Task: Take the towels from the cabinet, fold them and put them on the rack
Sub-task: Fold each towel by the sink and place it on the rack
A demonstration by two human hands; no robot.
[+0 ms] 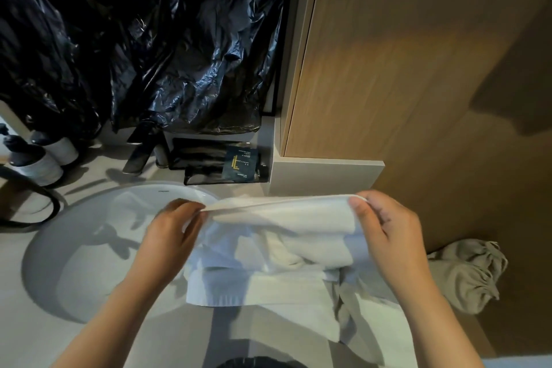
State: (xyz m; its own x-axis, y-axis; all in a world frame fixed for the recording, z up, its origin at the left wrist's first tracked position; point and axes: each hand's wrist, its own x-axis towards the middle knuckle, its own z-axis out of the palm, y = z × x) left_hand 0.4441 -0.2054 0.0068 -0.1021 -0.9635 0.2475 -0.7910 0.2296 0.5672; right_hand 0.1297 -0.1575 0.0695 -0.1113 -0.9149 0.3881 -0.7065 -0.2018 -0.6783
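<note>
Head view, looking down over a sink basin [74,248] sunk in a pale bench [35,337].

**Surroundings.**
- Behind the basin, crumpled black plastic sheeting [134,39] fills the upper left.
- A dark faucet [140,152] stands at the basin's far rim.
- Two pump bottles [35,164] stand to the basin's far left, with a black looped cord [44,206] just beside its left rim.
- A black tray [203,158] behind the basin's right side carries a dark packet [240,164].
- A wooden cabinet [388,69] rises to the right of the basin.
- A grey drawstring bag [469,275] lies further right, low against the cabinet.

**Towel.** A white towel [283,236] is held over the basin's right side. The left hand [170,233] pinches one end of its upper edge between thumb and fingers, and the right hand [385,227] pinches the other end likewise. The hands are well apart, so the edge runs taut.

**Hidden or unclear.**
- The towel covers the basin's right rim and the bench beyond it.
- Its lower right part runs out of the frame.
- The faucet's top is lost under the plastic.
- The packet's print is too small to read.
- A dark rounded thing at the bottom edge is cut off and cannot be identified.

**Orientation.** The towel's long axis lies left to right along the held edge. The rest hangs in loose, bunched layers toward the viewer.
</note>
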